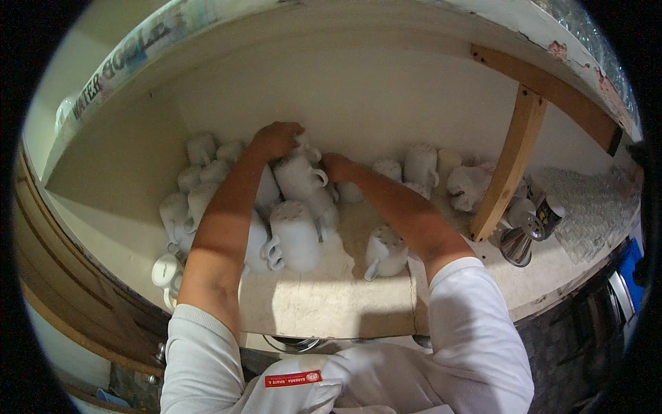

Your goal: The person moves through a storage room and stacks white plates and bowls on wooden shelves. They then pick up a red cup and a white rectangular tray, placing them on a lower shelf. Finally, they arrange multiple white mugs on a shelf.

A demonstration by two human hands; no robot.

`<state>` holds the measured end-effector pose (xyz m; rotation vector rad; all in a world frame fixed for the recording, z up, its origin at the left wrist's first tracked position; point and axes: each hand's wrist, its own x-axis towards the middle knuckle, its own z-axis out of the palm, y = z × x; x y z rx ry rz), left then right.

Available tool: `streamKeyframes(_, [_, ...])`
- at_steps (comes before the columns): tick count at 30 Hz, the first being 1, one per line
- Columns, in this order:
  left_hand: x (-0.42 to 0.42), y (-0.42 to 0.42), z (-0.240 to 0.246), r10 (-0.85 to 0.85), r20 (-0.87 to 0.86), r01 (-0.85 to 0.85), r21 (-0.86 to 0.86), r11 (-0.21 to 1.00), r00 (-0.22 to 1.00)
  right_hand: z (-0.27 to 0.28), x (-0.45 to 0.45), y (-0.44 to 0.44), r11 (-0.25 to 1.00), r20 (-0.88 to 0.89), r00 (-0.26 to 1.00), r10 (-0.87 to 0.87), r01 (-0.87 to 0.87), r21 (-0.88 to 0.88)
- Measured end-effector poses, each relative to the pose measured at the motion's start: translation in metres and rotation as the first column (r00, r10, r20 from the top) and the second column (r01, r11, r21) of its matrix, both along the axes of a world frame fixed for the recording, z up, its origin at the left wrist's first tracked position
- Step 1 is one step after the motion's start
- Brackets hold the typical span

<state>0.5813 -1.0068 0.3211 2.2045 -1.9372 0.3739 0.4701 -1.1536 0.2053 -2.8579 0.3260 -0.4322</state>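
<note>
Before me white ceramic mugs stand upside down in stacks on a shelf. At the back, my left hand (279, 138) has its fingers on the upper part of a small white mug (309, 151). Another white mug (297, 176) with its handle to the right sits just in front of it. My right hand (339, 166) reaches in at the right of this stack, close to the mugs; its fingertips are hidden and its hold cannot be made out. A stack of mugs (295, 238) stands nearer to me, between my forearms. One more white mug (387, 251) is below my right forearm.
More mugs (176, 217) crowd the left side, partly behind my left arm. A wooden post (509, 165) rises at the right, with a crumpled plastic bag (468, 186) behind it. Steel cups (517, 243) and rows of clear glasses (595, 212) stand farther right. A board (155, 57) overhangs the shelf.
</note>
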Motion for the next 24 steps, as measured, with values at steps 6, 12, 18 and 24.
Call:
streamKeyframes(6, [-0.006,0.0,0.001,0.071,0.031,-0.071,0.011,0.997,0.997,-0.001,-0.011,-0.008,0.999,0.021,0.999,-0.024,0.025,-0.027])
streamKeyframes(12, [0.009,-0.005,-0.006,0.072,0.03,-0.072,0.001,0.997,0.997,0.017,-0.021,0.019,0.992,-0.011,0.992,-0.124,0.124,0.039])
streamKeyframes(18, [0.015,-0.007,-0.01,0.07,0.085,-0.07,-0.001,0.998,0.994,0.015,-0.024,0.028,0.95,-0.085,0.951,-0.299,0.288,-0.118])
streamKeyframes(24, [0.008,-0.003,-0.001,0.049,0.016,-0.051,0.089,0.995,0.999,0.013,-0.021,0.023,0.943,-0.138,0.937,-0.321,0.303,-0.14])
